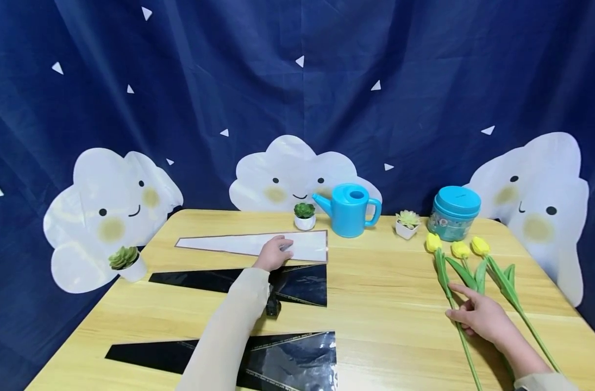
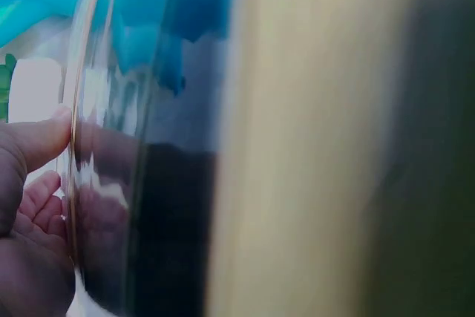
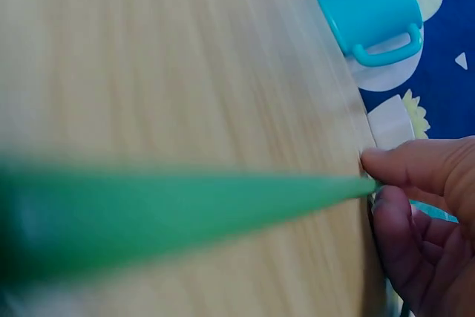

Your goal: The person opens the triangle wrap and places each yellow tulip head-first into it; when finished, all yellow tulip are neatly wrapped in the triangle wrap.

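A long tapered white sheet with a thin brown border lies across the back of the table. My left hand rests on it with relaxed fingers; in the left wrist view my thumb is near the brown edge. Below my left forearm lie two glossy black tapered wrappers, one nearer the middle and one at the front. On the right, my right hand pinches the green stem of a yellow tulip between thumb and index finger. Two more yellow tulips lie beside it.
A blue watering can stands at the back, between a small potted succulent and a pale one. A blue-lidded tub is at the back right. Another potted plant sits at the left edge. A blue curtain hangs behind.
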A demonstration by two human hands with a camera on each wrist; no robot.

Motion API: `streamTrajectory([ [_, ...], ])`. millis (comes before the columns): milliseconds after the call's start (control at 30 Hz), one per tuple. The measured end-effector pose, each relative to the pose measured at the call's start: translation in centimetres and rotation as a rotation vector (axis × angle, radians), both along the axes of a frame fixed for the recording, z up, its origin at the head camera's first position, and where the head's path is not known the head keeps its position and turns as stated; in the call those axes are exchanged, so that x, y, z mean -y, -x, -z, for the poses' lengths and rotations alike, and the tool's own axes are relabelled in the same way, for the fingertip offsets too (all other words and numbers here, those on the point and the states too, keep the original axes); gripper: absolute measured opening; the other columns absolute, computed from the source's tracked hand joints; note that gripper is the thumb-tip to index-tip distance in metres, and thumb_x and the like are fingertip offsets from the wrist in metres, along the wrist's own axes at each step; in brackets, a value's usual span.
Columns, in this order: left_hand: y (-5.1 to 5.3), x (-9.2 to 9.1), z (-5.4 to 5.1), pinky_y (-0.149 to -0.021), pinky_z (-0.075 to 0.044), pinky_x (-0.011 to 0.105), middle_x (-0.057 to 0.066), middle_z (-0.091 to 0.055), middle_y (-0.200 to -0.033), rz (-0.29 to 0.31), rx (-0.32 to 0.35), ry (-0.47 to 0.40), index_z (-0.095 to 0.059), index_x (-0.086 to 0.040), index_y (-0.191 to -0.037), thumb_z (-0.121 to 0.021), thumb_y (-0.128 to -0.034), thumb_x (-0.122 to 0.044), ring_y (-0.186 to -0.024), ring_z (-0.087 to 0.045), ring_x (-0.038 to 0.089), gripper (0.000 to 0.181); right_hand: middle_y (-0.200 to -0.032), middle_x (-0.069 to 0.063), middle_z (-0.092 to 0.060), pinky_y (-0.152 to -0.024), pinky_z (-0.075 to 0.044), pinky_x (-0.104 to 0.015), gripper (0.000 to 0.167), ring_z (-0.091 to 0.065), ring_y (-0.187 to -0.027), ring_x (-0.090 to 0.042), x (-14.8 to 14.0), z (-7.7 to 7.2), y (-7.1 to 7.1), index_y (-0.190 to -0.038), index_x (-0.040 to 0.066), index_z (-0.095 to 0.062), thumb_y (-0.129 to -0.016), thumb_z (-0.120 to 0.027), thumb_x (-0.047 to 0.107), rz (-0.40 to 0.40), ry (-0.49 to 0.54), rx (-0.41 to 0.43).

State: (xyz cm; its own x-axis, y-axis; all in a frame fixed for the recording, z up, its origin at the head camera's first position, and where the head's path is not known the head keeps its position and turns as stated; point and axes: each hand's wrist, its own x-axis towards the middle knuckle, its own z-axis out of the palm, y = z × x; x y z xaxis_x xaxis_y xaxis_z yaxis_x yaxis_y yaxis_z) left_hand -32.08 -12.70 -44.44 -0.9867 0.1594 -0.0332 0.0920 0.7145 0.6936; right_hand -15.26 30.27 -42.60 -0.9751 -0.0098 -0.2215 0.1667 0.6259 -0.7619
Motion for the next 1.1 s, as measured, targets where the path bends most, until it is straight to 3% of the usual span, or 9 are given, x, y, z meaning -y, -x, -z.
streamTrajectory([
  [200,-0.1,-0.2,0.4,-0.099,-0.04,0.042,0.015,-0.037,-0.144,-0.025,-0.025,-0.097,-0.061,-0.004,-0.12,-0.062,-0.0885,-0.01,-0.124,-0.046,0.032,0.032,-0.067,-0.004,-0.053,-0.048,-0.047,-0.03,0.062,-0.051,-0.052,-0.014,0.2,0.1,-0.2,-0.136,-0.006,-0.031,-0.084,-0.061,0.009,0.042,-0.067,-0.042],
  [467,0.0,-0.2,0.4,-0.091,-0.047,0.037,0.012,-0.036,-0.145,-0.061,0.008,-0.19,-0.063,-0.005,-0.118,-0.061,-0.0896,-0.009,-0.121,-0.05,0.028,0.029,-0.071,-0.004,-0.054,-0.049,-0.049,-0.03,0.05,-0.055,-0.056,-0.016,0.1,0.0,0.2,-0.121,-0.013,-0.037,-0.081,-0.058,0.01,0.089,-0.08,-0.046],
  [667,0.0,-0.1,0.4,-0.09,-0.047,0.038,0.01,-0.04,-0.143,-0.081,-0.007,-0.197,-0.066,-0.005,-0.113,-0.062,-0.0886,-0.008,-0.119,-0.052,0.029,0.025,-0.074,-0.005,-0.055,-0.051,-0.05,-0.03,0.045,-0.055,-0.058,-0.016,0.2,-0.1,0.3,-0.118,-0.014,-0.039,-0.083,-0.054,0.01,0.118,-0.022,-0.036],
  [1100,-0.5,0.1,0.6,-0.09,-0.047,0.039,0.011,-0.049,-0.136,-0.147,-0.041,-0.223,-0.07,-0.004,-0.101,-0.063,-0.0878,-0.008,-0.116,-0.053,0.03,0.015,-0.064,0.005,-0.051,-0.049,-0.049,-0.026,0.044,-0.051,-0.051,-0.007,1.7,-0.3,0.6,-0.125,-0.013,-0.034,-0.087,-0.05,0.002,0.227,0.196,-0.22],
])
